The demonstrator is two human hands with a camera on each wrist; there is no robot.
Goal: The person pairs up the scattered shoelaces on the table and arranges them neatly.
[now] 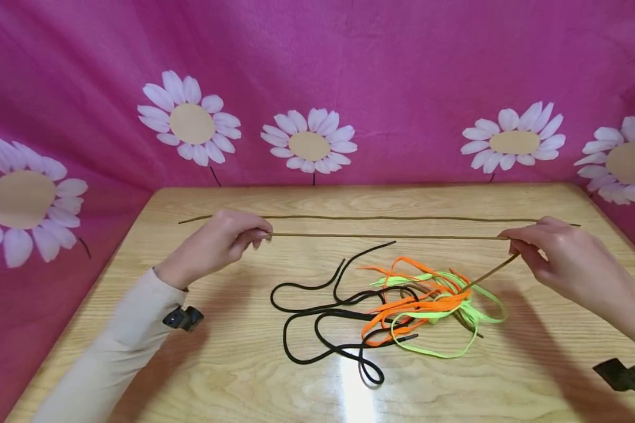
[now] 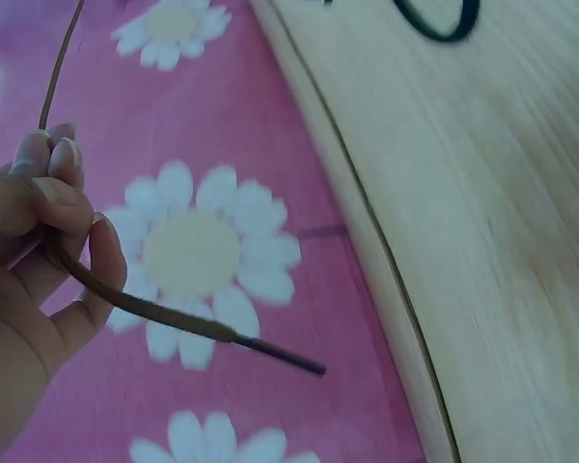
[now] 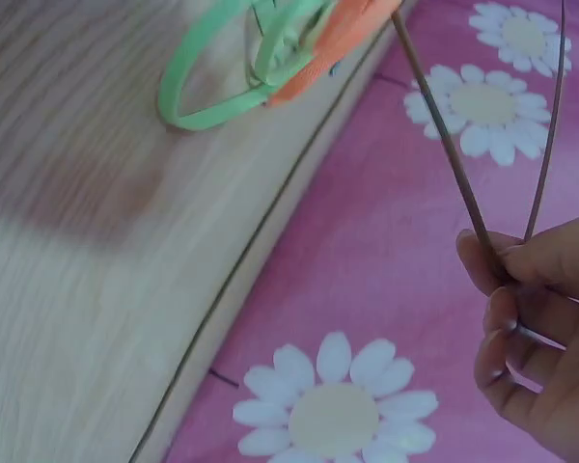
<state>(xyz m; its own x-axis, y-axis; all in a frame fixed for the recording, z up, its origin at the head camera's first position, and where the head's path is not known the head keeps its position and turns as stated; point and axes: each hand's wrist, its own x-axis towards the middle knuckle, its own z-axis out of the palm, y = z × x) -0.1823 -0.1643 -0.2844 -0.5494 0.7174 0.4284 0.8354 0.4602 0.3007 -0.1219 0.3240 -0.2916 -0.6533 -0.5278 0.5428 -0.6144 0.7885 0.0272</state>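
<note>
A brown lace (image 1: 386, 236) stretches in a straight, taut line between a person's two hands, raised above the worktop (image 1: 264, 393). The left hand (image 1: 227, 238) has its grip pinching the lace near one end, thumb against fingers; the left wrist view shows a short length with a dark tip (image 2: 280, 357) sticking out past the fingers. The right hand (image 1: 563, 255) likewise has its grip pinching the lace between thumb and fingertips, and from there the lace bends sharply and slants down into a tangle of laces.

In that tangle, flat orange laces (image 1: 434, 306) and bright green laces (image 1: 473, 314) overlap, and black laces (image 1: 284, 338) loop out to the left on the wood. A second brown lace (image 1: 376, 218) lies nearly straight across the far part of the worktop, behind both hands in the head view. A pink cloth (image 1: 402, 59) printed with white daisies (image 1: 308, 145) rises beyond the worktop. A small black device (image 1: 184, 318) sits at the left wrist.
</note>
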